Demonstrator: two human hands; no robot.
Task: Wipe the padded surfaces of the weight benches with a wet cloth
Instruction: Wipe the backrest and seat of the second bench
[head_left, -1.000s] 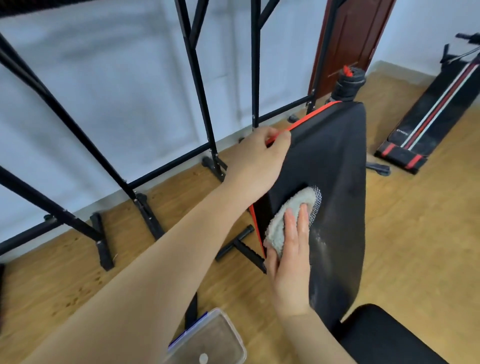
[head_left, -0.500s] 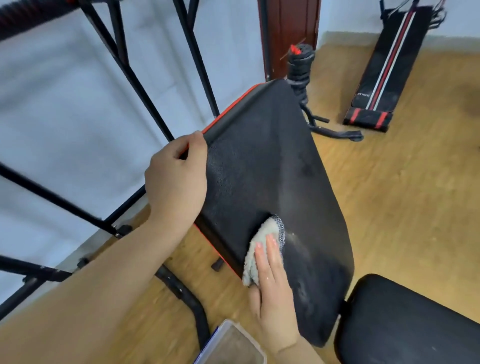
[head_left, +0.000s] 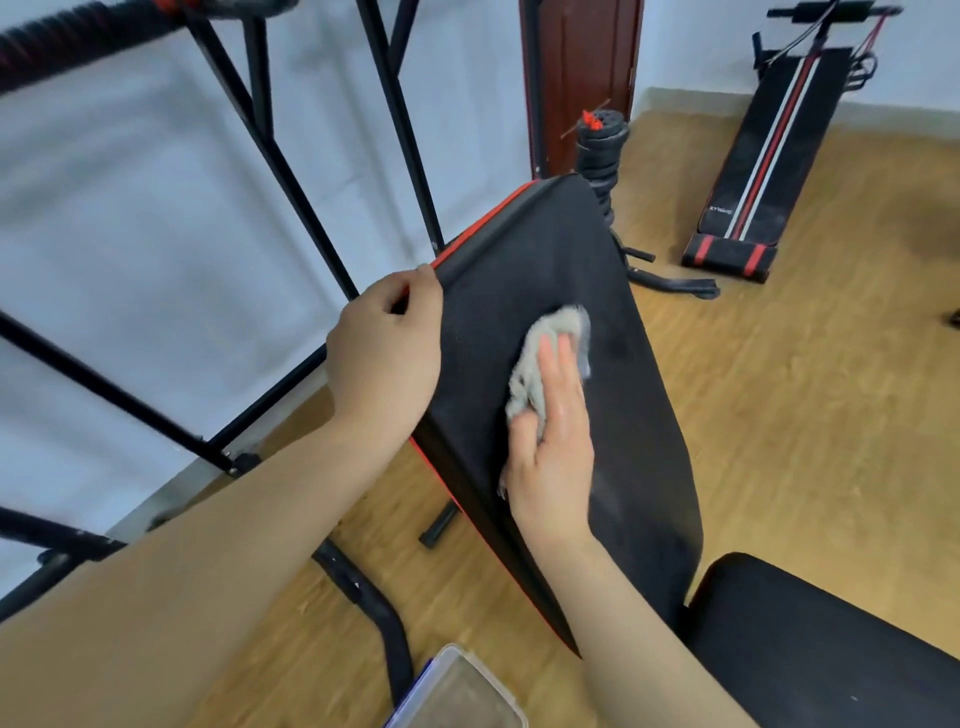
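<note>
Item: inclined backrest pad (head_left: 524, 270), black with red piping along its left edge, raised at a slope and being wiped. Left hand (head_left: 387, 343) — curled over the pad's left edge, thumb and fingers pinched on the piped rim; by judgement this steadies the tilted pad against the push of wiping. Right hand (head_left: 553, 441) — laid flat, fingers extended, pressing a grey wet cloth (head_left: 545, 343) onto the pad's face around mid-height; the cloth is bunched beneath and ahead of the fingertips, held by palm pressure rather than a closed fist, which likely spreads the contact across more of the padding. Surface: matte, finely textured upholstery; faint pale smears show on the lower part of the pad below the right hand, possibly damp streaks or dust, cannot tell which. Seat pad (head_left: 810, 639) — black, at lower right, just beside the foot of the backrest; nothing in view shows whether it has been wiped. Clear plastic container (head_left: 460, 691) at the bottom edge, on the floor near the bench frame; contents unclear. Room: wooden plank floor (head_left: 789, 415), white wall with black rack tubing (head_left: 280, 156) crossing in front of it at left, a dark red-brown door (head_left: 582, 78) at the far end, a stack of weight plates (head_left: 600, 150) close behind the pad's top, and a second bench (head_left: 769, 171) with red and white stripes lying well apart by the far wall — judged still to be done.
</note>
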